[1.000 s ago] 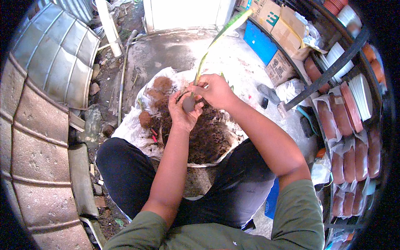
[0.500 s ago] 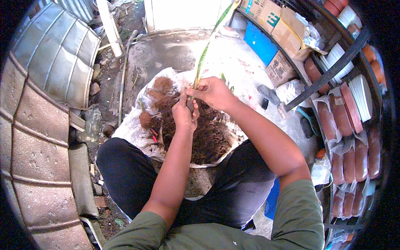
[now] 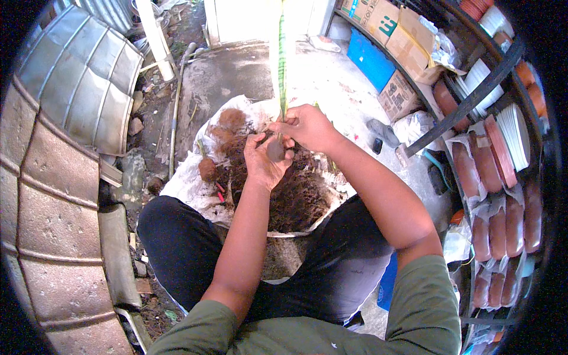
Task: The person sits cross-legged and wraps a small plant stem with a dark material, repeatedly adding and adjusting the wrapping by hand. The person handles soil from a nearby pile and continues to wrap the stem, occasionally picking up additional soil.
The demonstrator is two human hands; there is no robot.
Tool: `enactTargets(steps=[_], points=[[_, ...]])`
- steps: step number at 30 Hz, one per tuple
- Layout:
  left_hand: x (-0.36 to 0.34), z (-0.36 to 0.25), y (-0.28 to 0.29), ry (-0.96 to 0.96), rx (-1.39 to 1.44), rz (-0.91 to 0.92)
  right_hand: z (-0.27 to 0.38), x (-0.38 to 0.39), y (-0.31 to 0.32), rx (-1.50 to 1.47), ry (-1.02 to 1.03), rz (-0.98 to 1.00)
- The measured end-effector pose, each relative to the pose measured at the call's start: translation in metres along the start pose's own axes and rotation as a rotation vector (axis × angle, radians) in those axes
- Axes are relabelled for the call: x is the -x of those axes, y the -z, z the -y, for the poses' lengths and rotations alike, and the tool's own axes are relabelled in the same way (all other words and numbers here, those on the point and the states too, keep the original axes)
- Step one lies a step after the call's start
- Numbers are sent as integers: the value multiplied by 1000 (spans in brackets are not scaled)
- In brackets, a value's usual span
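A long green, yellow-edged snake plant leaf (image 3: 282, 65) stands nearly upright over a soil heap. Thumb and fingers of my right hand (image 3: 310, 128) pinch its lower end. Directly beneath, a small dark rounded clump (image 3: 276, 149) at the leaf's base rests in my left hand (image 3: 265, 163), palm up, with fingers curled loosely around it. Whether the clump is soil or a small pot, I cannot tell. Under both hands, dark crumbly soil (image 3: 299, 204) is spread on a white sack (image 3: 188, 161). To its left lies a brown fibre-covered ball (image 3: 207, 170) with a short green shoot.
A red-handled tool (image 3: 220, 192) lies on the soil's left side. Lighter brown fibre (image 3: 232, 120) is heaped at the far side. Racks of wrapped brown pots (image 3: 480, 236) and a slanting dark bar (image 3: 464, 97) stand at right. Brown roof tiles (image 3: 56, 234) are at left.
The leaf has swung from leaning right to nearly upright. My left hand's fingers have loosened and spread, so the dark clump shows more. My right hand still pinches the leaf's lower end.
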State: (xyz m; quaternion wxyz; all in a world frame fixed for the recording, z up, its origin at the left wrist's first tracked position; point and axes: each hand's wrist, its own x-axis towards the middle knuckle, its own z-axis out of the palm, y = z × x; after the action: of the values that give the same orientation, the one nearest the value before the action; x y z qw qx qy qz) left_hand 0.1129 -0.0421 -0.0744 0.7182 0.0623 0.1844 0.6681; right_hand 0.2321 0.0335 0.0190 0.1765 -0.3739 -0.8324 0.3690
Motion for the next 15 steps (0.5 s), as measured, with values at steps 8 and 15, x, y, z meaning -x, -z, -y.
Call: enactTargets(steps=[8,15], points=[[-4,11,-4,-281,-222,-290,-13,-6,-4,36,23,-67],[-3,12,4,-349,-337,-410,-2,0,-8,95,29,18]])
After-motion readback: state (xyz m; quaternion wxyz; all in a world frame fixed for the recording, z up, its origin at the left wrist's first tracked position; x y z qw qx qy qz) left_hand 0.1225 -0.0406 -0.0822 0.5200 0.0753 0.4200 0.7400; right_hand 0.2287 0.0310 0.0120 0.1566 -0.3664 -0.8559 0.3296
